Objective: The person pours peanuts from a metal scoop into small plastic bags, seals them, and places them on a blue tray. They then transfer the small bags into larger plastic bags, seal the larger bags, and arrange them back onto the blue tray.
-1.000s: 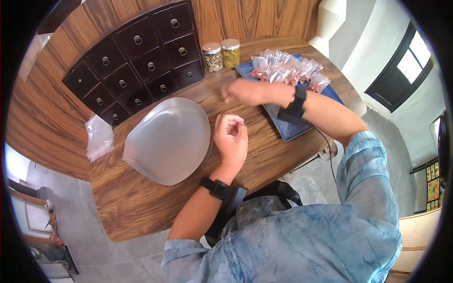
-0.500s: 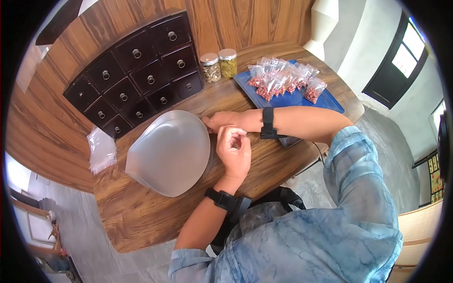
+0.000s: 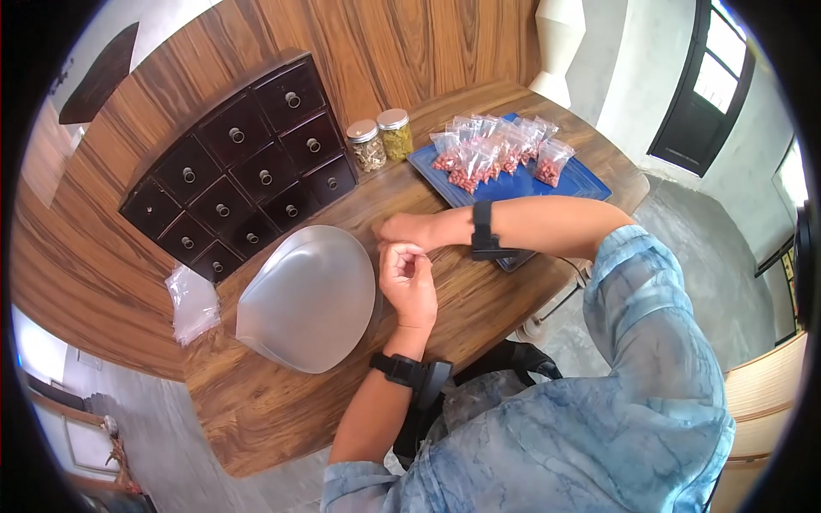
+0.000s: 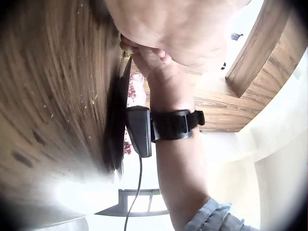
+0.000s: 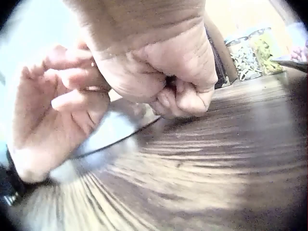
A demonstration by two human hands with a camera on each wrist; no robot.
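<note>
My right hand [image 3: 409, 229] reaches across to the wooden tabletop [image 3: 479, 299], its fingers curled downward close to the rim of a shiny grey scoop-shaped tray [image 3: 308, 299]. In the right wrist view its fingertips fold in near the wood, and I cannot tell whether something small sits between them. My left hand [image 3: 410, 291] is held up just in front of it, palm upward, fingers bent inward and thumb near the forefinger. Nothing shows on the visible part of its palm in the right wrist view. The two hands overlap in the head view.
A blue tray [image 3: 581, 184] carries several clear bags of red peanut-like pieces [image 3: 479, 162]. Two lidded jars [image 3: 395, 135] stand beside a dark drawer cabinet [image 3: 244, 175]. Flat plastic bags [image 3: 195, 303] lie at the left edge. A cable trails from my right wrist's camera.
My right hand has come left from beside the blue tray to the grey tray's edge, behind my left hand. The left hand keeps about the same pose. The head view has shifted slightly.
</note>
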